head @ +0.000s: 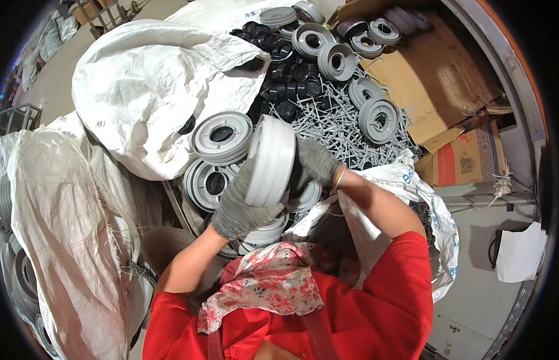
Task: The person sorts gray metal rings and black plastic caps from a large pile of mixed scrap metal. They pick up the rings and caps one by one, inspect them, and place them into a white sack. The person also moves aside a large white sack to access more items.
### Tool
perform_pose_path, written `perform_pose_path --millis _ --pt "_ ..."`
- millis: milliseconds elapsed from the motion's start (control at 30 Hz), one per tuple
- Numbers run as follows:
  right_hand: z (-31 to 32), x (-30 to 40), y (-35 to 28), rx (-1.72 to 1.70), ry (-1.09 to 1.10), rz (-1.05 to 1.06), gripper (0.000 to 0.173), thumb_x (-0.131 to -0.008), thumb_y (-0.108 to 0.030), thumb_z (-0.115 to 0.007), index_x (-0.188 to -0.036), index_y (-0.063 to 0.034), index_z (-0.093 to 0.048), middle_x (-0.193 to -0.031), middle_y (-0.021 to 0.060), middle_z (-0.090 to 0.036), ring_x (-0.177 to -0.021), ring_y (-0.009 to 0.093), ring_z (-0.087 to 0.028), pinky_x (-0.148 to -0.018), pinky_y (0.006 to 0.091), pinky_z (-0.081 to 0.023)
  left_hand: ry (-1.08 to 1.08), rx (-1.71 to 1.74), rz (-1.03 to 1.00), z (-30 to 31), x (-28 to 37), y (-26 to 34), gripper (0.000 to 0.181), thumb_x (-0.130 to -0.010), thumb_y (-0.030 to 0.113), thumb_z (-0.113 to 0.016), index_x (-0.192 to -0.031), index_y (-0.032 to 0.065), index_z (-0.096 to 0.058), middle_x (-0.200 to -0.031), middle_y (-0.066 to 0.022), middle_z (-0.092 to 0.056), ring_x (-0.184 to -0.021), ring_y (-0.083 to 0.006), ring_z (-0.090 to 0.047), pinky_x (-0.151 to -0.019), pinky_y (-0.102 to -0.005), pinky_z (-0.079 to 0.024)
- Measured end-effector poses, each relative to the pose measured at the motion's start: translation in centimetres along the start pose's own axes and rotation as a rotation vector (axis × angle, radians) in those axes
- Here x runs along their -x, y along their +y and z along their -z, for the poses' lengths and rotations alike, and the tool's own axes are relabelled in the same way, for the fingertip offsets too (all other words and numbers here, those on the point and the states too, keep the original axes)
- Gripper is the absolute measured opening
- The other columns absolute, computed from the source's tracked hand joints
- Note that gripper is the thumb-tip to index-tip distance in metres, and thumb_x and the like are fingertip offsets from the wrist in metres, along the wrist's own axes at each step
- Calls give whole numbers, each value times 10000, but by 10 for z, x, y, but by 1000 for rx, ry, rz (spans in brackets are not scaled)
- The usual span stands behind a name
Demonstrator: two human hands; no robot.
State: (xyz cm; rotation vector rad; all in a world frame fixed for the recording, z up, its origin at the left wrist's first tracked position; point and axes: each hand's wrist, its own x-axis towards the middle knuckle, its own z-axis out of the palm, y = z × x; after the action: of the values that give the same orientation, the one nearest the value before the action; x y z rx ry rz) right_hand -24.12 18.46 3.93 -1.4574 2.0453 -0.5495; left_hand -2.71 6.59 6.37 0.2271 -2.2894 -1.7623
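My left hand (241,209), in a grey knit glove, grips a light grey plastic wheel rim (272,162) from its lower left side. The rim stands on edge, tilted, and may be several stacked together. Against its right side is my right hand (319,161), gloved alike; its fingertips are hidden, so I cannot tell whether it grips anything. Just left of the held rim lie a flat grey rim (222,137) and a further spoked rim (212,184). More rims (266,231) lie below my left hand. Beyond my right hand spreads a heap of thin silvery metal pins (338,121).
Black plastic caps (293,81) and grey rims (337,61) are piled at the back. White woven sacks (140,99) bulge on the left, another sack (435,216) on the right. An opened cardboard box (441,76) and a machine cabinet (468,270) stand to the right.
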Motion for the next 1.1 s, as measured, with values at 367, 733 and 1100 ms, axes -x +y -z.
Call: perform_pose_path --millis 367,733,1100 --pt "58 54 215 187 587 -1118 879 -722 -426 -665 -1327 105 -313 -1310 293 -433 -1174 402 -479 -1040 393 -334 -315 376 101 -22 -15 -2 449 -841 93 -654 -1257 21 -500 -1240 -114 -558 -1129 -181 -525 -947 -308 -428" --pt "43 9 20 -1554 176 -55 455 -896 -375 -558 -1177 -20 -518 -1000 130 -621 -789 180 -630 -698 317 -548 107 1062 313 -8 -56 -6 584 -824 139 -655 -1319 5 -377 -1262 -102 -487 -1122 -190 -523 -933 -301 -458" --pt "25 -36 58 -302 547 448 337 -804 -240 -635 -1052 -17 -585 -999 144 -610 -910 272 -595 -835 340 -484 363 640 315 2 -54 -45 579 -814 66 -658 -1308 -1 -363 -1246 -130 -493 -1063 -184 -552 -849 -264 -481"
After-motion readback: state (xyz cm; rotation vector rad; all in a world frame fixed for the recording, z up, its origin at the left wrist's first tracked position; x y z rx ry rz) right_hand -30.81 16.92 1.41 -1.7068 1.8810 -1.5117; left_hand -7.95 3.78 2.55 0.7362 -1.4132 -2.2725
